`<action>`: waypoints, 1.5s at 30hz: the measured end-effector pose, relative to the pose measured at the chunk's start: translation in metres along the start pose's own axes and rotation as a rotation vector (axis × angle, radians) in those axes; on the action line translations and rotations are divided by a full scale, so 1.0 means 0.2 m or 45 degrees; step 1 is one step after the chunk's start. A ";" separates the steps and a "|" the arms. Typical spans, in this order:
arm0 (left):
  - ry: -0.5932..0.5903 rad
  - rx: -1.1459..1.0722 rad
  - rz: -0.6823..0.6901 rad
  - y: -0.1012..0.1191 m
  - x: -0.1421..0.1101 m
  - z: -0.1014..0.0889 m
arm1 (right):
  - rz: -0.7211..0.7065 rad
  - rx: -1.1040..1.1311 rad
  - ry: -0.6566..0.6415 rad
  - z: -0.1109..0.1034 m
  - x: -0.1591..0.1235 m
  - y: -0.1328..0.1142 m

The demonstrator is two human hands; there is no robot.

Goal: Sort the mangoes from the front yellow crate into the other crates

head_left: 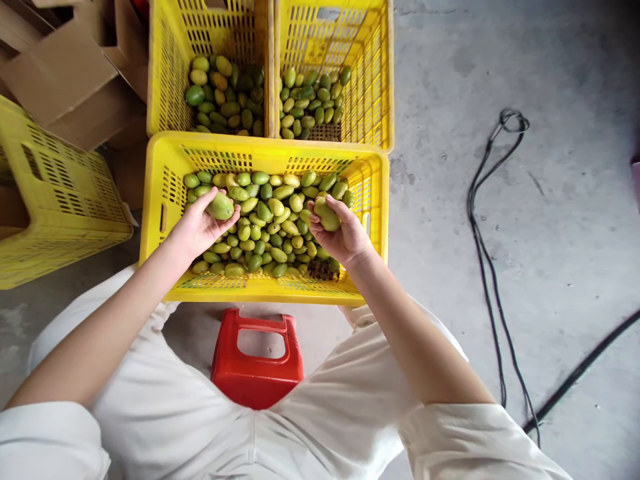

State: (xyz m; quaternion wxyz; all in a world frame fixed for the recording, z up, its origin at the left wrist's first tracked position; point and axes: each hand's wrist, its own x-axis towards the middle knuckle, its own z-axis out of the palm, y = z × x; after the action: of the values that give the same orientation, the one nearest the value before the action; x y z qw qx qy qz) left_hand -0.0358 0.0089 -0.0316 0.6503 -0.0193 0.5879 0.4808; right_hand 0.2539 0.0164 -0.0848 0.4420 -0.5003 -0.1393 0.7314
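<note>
My left hand [197, 227] holds a smooth green oval fruit [221, 206], with the fingers curled around its underside. A similar green fruit [327, 215] is in my right hand [346, 233], gripped between thumb and fingers. Both hands are raised over a yellow plastic crate [265, 293] with slotted walls. Many smaller green and yellowish oval fruits [275, 207] cover much of its bottom. Dark brown debris [323, 269] shows in the crate's near right corner. The exact kind of fruit cannot be told.
Two yellow crates with fruit, one at back left [160, 73] and one at back right [383, 80], adjoin the front crate. Another yellow crate [65, 193] and cardboard boxes [60, 73] stand left. A red stool [257, 387] is between my legs. Black cables [483, 247] lie on the right floor.
</note>
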 end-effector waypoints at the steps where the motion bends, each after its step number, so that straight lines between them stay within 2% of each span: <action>1: -0.005 0.000 -0.008 0.00 0.00 0.00 | -0.006 -0.007 -0.001 0.00 0.00 0.00; 6: -0.010 0.019 -0.009 0.01 0.00 -0.01 | -0.034 -0.009 0.000 -0.01 0.00 -0.02; 12: -0.092 0.096 0.018 0.05 0.00 -0.04 | -0.012 0.052 0.019 0.00 0.00 0.00; 17: -0.100 0.144 0.016 0.04 0.01 -0.03 | -0.035 -0.099 0.004 0.00 0.00 0.01; 29: -0.042 0.194 -0.031 -0.01 0.04 -0.04 | 0.121 -0.125 0.003 -0.02 -0.01 -0.02; 39: -0.054 0.180 -0.040 0.02 0.01 -0.03 | 0.076 -0.066 -0.034 0.01 -0.03 -0.03; 45: -0.044 0.188 0.045 0.02 0.02 -0.02 | 0.016 -0.061 -0.027 0.00 0.00 -0.01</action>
State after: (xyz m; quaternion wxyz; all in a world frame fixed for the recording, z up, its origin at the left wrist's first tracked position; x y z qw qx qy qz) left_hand -0.0426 0.0108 -0.0343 0.6514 0.0474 0.6109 0.4476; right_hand 0.2545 0.0167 -0.0830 0.4237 -0.5040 -0.1581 0.7359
